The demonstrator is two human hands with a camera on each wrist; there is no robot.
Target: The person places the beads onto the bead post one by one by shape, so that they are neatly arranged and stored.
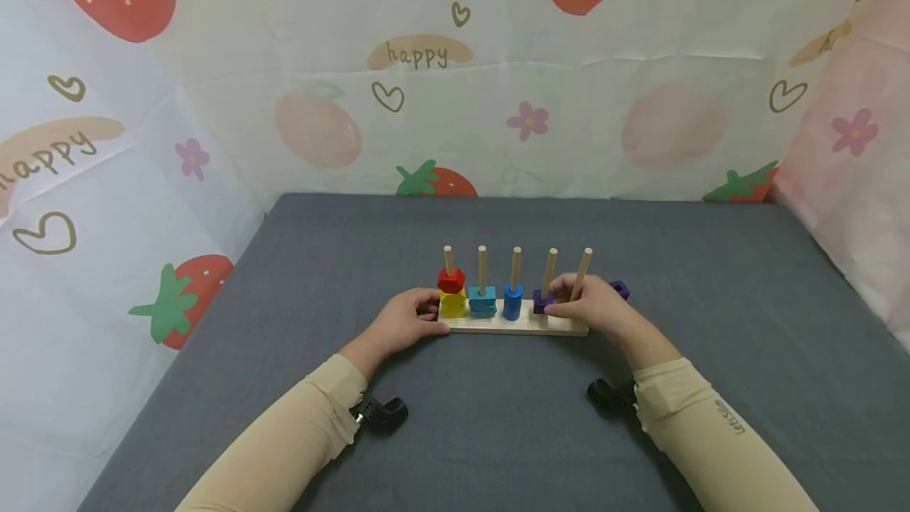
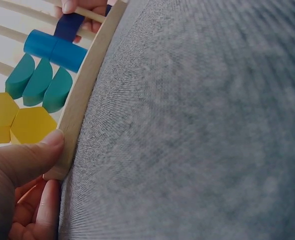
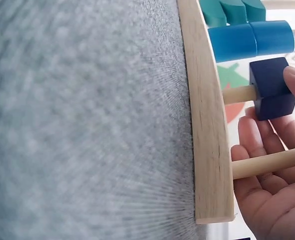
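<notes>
A wooden peg board (image 1: 515, 326) with a row of upright pegs stands across the middle of the table. My left hand (image 1: 400, 321) grips its left end, thumb (image 2: 50, 142) along the front edge. With thumb and fingers, my right hand (image 1: 604, 313) pinches a purple block (image 3: 271, 85) threaded on the fourth peg. In the right wrist view, bare peg shows between that block and the base. The left peg carries yellow blocks (image 2: 31, 122) under a red one (image 1: 451, 280). Teal blocks (image 1: 482, 303) and blue cylinders (image 1: 513, 303) fill the second and third pegs. The rightmost peg (image 1: 581, 273) is bare.
Another purple block (image 1: 619, 289) lies on the table behind my right hand, partly hidden. The grey tabletop (image 1: 455, 433) runs back to a printed cloth backdrop (image 1: 583, 101), with cloth on both sides too. Black wrist mounts (image 1: 384, 414) hang below both wrists.
</notes>
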